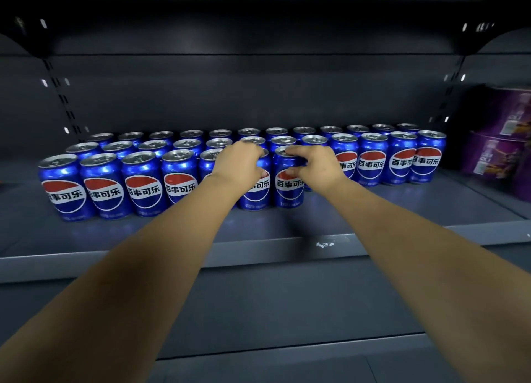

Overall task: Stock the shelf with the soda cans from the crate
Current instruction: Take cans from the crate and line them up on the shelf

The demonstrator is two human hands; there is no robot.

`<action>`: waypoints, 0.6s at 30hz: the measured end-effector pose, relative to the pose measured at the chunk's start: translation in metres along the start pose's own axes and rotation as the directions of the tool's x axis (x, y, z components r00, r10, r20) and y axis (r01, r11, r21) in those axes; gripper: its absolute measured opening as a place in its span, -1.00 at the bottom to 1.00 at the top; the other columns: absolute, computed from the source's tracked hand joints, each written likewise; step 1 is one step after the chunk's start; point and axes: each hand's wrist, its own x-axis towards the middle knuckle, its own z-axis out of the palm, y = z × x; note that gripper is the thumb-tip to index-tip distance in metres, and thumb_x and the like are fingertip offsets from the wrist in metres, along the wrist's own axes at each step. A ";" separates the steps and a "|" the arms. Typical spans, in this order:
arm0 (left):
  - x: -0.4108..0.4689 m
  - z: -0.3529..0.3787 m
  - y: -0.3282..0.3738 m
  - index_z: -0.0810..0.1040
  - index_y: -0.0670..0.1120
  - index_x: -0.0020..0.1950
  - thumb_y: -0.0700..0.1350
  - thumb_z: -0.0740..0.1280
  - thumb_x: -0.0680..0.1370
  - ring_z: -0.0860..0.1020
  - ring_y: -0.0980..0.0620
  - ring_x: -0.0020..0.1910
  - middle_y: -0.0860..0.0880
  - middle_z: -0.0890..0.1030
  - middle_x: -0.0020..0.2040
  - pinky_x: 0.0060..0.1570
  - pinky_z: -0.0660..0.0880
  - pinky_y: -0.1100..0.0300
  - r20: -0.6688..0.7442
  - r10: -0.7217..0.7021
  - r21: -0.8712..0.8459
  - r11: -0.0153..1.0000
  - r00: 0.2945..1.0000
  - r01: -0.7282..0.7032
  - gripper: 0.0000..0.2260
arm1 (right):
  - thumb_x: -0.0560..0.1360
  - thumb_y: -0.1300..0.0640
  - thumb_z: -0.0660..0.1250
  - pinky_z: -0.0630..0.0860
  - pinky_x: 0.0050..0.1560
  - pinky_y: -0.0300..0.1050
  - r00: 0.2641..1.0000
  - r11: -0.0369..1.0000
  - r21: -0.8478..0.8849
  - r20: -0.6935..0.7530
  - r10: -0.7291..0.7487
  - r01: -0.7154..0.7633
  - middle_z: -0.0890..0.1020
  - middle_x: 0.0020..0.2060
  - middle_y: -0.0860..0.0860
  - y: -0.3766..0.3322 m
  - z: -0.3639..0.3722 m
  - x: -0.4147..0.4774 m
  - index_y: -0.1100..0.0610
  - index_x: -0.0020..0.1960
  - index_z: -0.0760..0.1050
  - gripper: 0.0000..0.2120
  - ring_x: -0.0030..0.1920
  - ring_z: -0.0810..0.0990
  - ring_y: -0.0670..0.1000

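Several blue soda cans with red, white and blue logos stand in three rows on the dark grey shelf [287,224]. My left hand [238,164] grips one can [257,191] in the front row, fingers curled over its top and side. My right hand [314,164] grips the can [288,186] right beside it, thumb on the label and fingers over the rim. Both held cans stand upright on the shelf, touching each other. The front row runs from the far left can [64,187] up to these two. The crate is out of sight.
Purple boxes [500,141] are stacked at the right end of the shelf. The front row is open to the right of my held cans, in front of the second-row cans [402,158]. A shelf board hangs overhead [258,41]. The lower shelf edge [258,351] is below.
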 end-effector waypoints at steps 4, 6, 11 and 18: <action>0.001 -0.005 0.012 0.50 -0.09 0.30 -0.08 0.39 0.50 0.49 -0.18 0.19 -0.17 0.55 0.19 0.03 0.43 0.05 0.016 -0.091 0.034 0.995 0.996 0.090 -0.62 | 0.51 0.21 0.36 0.35 0.29 -0.17 0.997 0.997 -0.032 0.037 -0.070 0.071 0.49 0.33 0.05 0.007 0.000 0.001 0.04 0.39 0.40 -0.53 0.35 0.41 0.06; 0.001 -0.008 0.018 0.50 -0.11 0.26 -0.11 0.37 0.52 0.50 -0.18 0.17 -0.17 0.56 0.16 0.02 0.42 0.05 0.030 -0.103 0.121 0.988 0.994 0.099 -0.68 | 0.55 0.15 0.30 0.17 0.43 -0.08 0.990 0.972 -0.199 0.084 -0.114 0.128 0.35 0.43 0.04 0.008 -0.003 0.002 -0.02 0.44 0.32 -0.53 0.49 0.19 0.06; -0.004 -0.007 0.026 0.29 -0.10 0.44 -0.10 0.32 0.54 0.20 -0.09 0.46 -0.12 0.36 0.42 0.35 0.22 -0.06 0.064 -0.085 0.165 0.984 0.994 0.074 -0.52 | 0.59 0.07 0.23 -0.16 0.49 0.10 0.969 0.882 -0.421 0.209 -0.133 0.211 -0.12 0.55 -0.01 0.007 -0.020 -0.009 -0.03 0.55 -0.03 -0.36 0.54 -0.17 0.03; -0.043 -0.009 0.023 0.15 -0.08 0.52 -0.08 0.29 0.55 0.17 -0.08 0.48 -0.11 0.28 0.47 0.39 0.20 -0.04 0.072 -0.036 0.102 0.994 0.997 0.029 -0.43 | 0.57 0.20 0.25 0.07 0.48 -0.06 0.991 0.950 -0.290 0.094 -0.094 0.117 0.07 0.54 0.03 0.010 -0.043 -0.062 0.06 0.54 0.04 -0.38 0.53 0.03 0.02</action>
